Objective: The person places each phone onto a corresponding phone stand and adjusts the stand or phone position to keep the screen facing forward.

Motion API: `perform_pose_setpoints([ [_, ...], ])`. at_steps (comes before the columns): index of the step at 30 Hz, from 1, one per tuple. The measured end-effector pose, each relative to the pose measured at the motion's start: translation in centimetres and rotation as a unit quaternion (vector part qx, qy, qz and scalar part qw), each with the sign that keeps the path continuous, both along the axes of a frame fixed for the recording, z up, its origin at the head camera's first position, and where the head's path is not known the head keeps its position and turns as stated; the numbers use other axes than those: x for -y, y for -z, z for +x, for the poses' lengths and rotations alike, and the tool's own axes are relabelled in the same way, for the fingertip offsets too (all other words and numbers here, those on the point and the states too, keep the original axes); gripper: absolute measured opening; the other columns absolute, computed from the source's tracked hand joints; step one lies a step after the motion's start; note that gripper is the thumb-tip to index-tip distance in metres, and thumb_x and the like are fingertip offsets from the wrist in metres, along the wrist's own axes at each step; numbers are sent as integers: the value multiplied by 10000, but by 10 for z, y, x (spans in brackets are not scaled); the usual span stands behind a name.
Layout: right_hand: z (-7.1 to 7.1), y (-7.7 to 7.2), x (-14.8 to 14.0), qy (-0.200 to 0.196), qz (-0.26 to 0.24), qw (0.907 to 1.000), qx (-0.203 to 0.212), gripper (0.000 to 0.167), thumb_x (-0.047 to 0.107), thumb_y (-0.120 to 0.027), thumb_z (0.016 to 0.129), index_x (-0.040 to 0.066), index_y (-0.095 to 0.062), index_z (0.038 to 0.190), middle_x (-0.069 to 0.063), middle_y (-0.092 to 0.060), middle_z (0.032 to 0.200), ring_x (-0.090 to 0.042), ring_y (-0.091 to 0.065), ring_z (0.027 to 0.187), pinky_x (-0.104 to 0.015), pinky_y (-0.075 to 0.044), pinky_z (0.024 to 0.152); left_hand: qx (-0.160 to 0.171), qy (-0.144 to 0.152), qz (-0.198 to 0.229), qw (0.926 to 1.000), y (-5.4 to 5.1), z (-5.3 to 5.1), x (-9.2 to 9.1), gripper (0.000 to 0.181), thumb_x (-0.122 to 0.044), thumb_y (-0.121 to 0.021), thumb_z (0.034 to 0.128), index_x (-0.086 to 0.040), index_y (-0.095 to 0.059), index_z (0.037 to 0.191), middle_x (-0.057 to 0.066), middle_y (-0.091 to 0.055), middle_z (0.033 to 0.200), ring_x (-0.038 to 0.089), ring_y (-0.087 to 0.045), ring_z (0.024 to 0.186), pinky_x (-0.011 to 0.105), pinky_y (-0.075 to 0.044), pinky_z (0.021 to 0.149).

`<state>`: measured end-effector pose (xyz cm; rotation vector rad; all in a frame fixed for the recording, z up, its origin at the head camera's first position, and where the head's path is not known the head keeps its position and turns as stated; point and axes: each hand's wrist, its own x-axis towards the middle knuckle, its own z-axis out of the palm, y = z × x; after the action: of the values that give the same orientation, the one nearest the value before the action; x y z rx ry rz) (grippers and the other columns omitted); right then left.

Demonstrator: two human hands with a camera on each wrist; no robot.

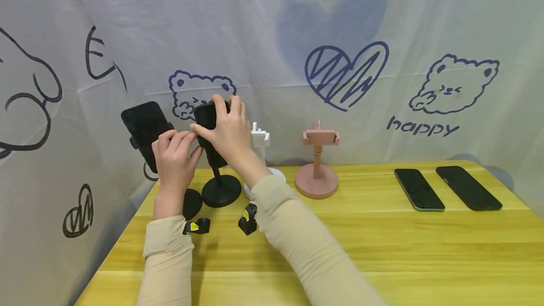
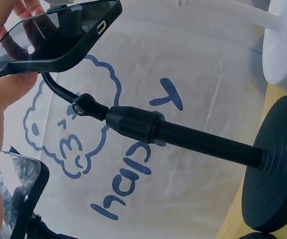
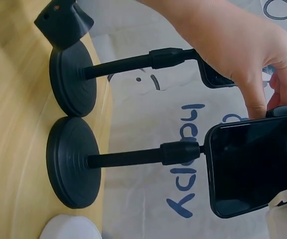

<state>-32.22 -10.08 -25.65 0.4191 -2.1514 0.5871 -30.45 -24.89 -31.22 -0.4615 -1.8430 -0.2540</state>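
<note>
I see the left hand [image 1: 175,157] pinching the edge of a black phone [image 3: 253,164], and the right hand [image 1: 231,129] clamped over its upper part. This phone sits on a black stand [image 1: 222,192] on the counter [image 1: 408,254], beside a white stand [image 1: 260,139].

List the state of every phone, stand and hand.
Left phone: tilted, mounted
Held phone: screen dark, clamping unclear
Third phone: flat, screen dark
Rightmost phone: flat, screen dark
Left black stand: bearing left phone
Right black stand: under held phone
White stand: upright, no phone
Pink stand: upright, no phone
Left hand: gripping held phone
Right hand: gripping held phone
</note>
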Motion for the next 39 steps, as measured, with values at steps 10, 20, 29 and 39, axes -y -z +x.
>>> perform_pose_setpoints([
  [10, 4, -1, 1, 218, 239, 9994, -87, 707, 659, -686, 769, 160, -524, 1243, -138, -487, 1229, -225, -528, 1031, -283, -539, 727, 20, -23, 45, 10000, -1, 0, 1, 254, -92, -785, 802, 14, -708, 1020, 168, -690, 960, 353, -478, 969, 529, -352, 805],
  [20, 13, -9, -6, -10, 566, 9977, 375, 711, 625, -663, 807, 171, -507, 1332, -136, -487, 1264, -240, -549, 1072, -271, -566, 672, 178, -43, 168, 9997, -2, 2, 2, 270, -95, -789, 797, 10, -717, 1035, 169, -688, 976, 360, -472, 970, 539, -337, 815],
  [29, 19, -11, -15, -141, 789, 9948, 629, 752, 616, -645, 826, 192, -463, 1419, -119, -486, 1328, -223, -540, 1131, -237, -561, 711, 506, -95, 33, 9987, -8, 8, 3, 316, -129, -825, 761, -18, -722, 1039, 162, -692, 995, 358, -481, 988, 563, -341, 854],
  [39, 19, -5, -24, 80, 1264, 9919, 95, 727, 639, -574, 871, 236, -443, 1461, -96, -528, 1381, -248, -550, 1202, -338, -563, 822, 860, 14, 47, 9963, -19, 17, 10, 353, -147, -863, 705, -44, -735, 1018, 167, -699, 1004, 347, -486, 992, 568, -335, 863],
])
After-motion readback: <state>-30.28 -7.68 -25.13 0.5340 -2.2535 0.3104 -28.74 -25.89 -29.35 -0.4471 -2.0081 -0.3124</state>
